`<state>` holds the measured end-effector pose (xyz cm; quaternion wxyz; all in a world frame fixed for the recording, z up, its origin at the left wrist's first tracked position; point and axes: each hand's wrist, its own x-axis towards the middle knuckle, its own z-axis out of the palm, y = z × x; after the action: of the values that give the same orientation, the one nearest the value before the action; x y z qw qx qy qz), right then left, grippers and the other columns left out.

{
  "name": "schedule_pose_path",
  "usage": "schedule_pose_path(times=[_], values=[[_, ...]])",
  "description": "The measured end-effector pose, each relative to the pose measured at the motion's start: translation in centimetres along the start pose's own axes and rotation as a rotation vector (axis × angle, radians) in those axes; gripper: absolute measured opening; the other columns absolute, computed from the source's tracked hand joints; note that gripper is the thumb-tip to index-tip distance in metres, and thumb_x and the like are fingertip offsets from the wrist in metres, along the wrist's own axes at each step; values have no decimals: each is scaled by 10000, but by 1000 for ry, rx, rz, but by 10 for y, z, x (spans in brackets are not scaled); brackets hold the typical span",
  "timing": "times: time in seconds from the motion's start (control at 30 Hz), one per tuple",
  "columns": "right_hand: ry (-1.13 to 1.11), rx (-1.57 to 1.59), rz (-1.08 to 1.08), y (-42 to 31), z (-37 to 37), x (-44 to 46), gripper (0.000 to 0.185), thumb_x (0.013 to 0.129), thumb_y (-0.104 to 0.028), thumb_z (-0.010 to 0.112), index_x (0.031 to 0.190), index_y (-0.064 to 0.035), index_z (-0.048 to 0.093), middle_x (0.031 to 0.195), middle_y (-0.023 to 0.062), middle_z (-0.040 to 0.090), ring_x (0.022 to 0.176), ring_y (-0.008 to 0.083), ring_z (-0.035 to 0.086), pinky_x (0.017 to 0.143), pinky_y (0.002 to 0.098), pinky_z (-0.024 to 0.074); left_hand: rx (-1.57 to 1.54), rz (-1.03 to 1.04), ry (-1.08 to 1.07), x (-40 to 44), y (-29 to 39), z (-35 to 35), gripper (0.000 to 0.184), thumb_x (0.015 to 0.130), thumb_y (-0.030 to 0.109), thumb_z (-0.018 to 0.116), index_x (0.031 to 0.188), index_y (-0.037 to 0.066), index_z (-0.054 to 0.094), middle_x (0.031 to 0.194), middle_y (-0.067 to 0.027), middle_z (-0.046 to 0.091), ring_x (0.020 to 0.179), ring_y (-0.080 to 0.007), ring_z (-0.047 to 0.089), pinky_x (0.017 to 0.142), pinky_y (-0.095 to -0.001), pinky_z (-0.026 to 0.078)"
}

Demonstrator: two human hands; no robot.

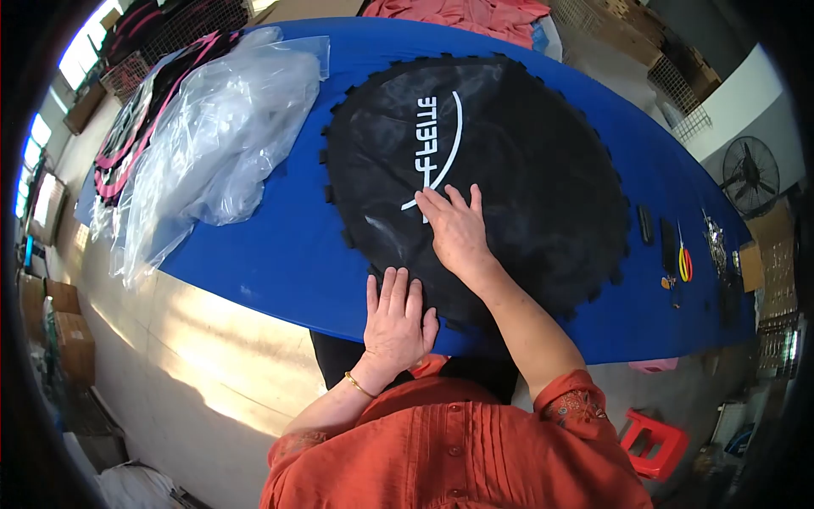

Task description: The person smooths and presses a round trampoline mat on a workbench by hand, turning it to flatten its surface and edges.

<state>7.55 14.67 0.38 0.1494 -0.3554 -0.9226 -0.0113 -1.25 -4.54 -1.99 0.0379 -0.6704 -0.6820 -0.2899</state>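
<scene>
A large round black mat (pixel 526 187) lies flat on the blue-covered table (pixel 280 271). Short black tabs run around its edge, and white lettering with a curved line marks its upper left part. My right hand (pixel 458 233) rests on the mat beside the lower end of the lettering, fingers spread and holding nothing. At the mat's near left edge is my left hand (pixel 397 318), palm down with its fingers stretched out. Its fingertips reach the rim, and nothing is in its grip.
Clear plastic bags (pixel 229 127) lie on the table's left, over several black-and-pink pieces (pixel 127 153). Scissors with red and yellow handles (pixel 685 261) and small dark items lie at the right. Beyond are a fan (pixel 749 171), pink cloth (pixel 458 13) and a red stool (pixel 655 445).
</scene>
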Motion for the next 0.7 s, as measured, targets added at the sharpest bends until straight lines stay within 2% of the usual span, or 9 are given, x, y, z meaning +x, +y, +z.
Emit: schedule_pose_path(times=[0.27,0.47,0.7], values=[[19,41,-55,0,8,9,610,916,38,650,1503,-126,617,1529,58,625,1399,355,557,1244,656,248,-13,-9,9,-1,0,3,541,926,324,672,1313,-54,660,1436,-289,590,1415,-458,504,1230,-657,312],[-60,-41,-100,-14,11,46,659,907,60,661,1525,-157,589,1545,32,613,1432,334,542,1253,618,271,-26,-11,-3,-1,0,1,538,921,319,681,1314,-48,662,1444,-283,589,1418,-451,504,1232,-655,311],[-119,-29,-124,-15,3,47,685,886,77,660,1527,-154,588,1557,41,603,1431,331,545,1247,621,291,-66,-22,13,0,-1,1,557,887,302,722,1313,-52,659,1442,-293,592,1413,-451,514,1224,-651,326]])
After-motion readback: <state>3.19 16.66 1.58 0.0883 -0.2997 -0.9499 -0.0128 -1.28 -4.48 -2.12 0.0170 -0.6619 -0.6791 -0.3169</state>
